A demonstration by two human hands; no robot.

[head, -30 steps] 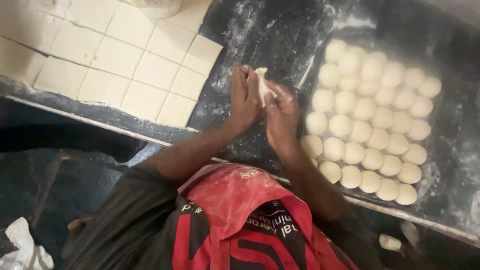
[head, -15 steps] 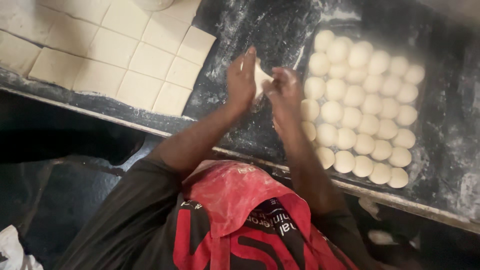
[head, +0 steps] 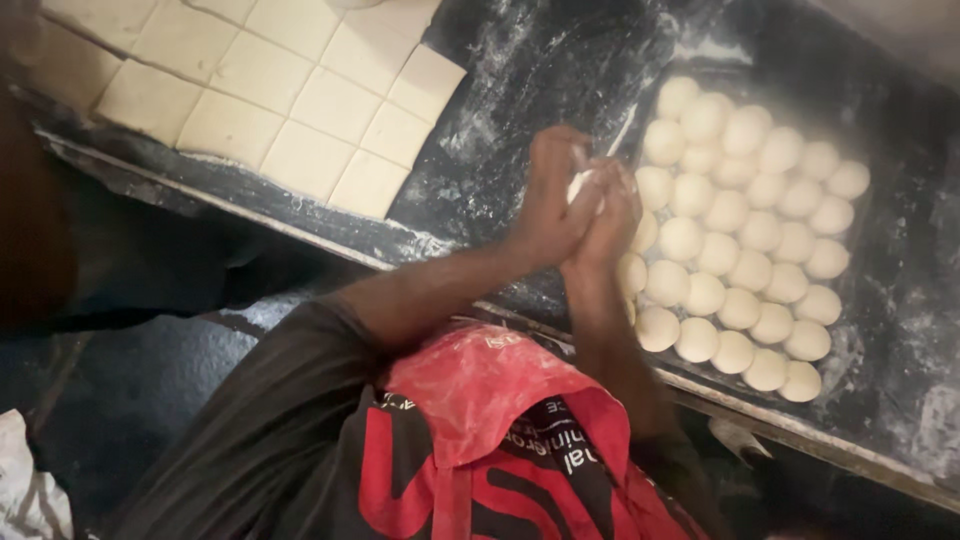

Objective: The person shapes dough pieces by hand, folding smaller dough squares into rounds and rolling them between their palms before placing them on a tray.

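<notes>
One package-like item: red plastic bag [head: 500, 440] at bottom centre.
Worn over dark shirt at person's front like an apron, crinkled and glossy, red with black and white printed patches, lower part cut off by frame edge. Sits just below forearms, near black counter edge. At bottom left corner, crumpled white bag or wrapper [head: 25, 490], only partly in view. No labels, signs or screens.

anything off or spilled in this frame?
Only loose flour: it is smeared across the dark counter. The dough balls sit in tidy rows, the cut dough squares lie flat. The left hand and right hand press a dough piece between the palms.
</notes>
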